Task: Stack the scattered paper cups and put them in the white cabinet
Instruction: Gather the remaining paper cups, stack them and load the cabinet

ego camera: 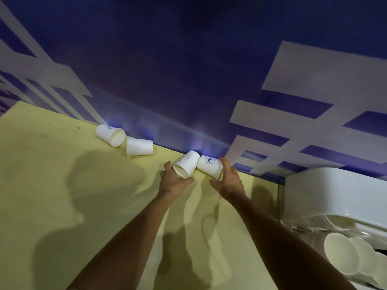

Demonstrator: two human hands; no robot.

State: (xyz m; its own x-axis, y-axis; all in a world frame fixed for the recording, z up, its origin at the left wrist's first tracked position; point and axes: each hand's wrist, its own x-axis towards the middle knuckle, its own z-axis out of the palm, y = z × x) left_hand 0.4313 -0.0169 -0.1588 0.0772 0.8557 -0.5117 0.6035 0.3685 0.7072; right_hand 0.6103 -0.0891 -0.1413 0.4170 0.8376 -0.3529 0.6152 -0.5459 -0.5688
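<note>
Left hand [173,182] grips tapered paper cup [186,165]; right hand [228,180] grips logo-printed cup [210,166].

Dim light with a blue cast. Soft, overlapping shadows of two bare forearms [129,237] spread across the pale yellow tabletop [41,164]. Small bluish glare spots glow on the dark blue wall [188,59] behind the white paper cups [186,163]. Wide-angle distortion bends the edges, and the white plastic cabinet [335,195] looks soft.
</note>
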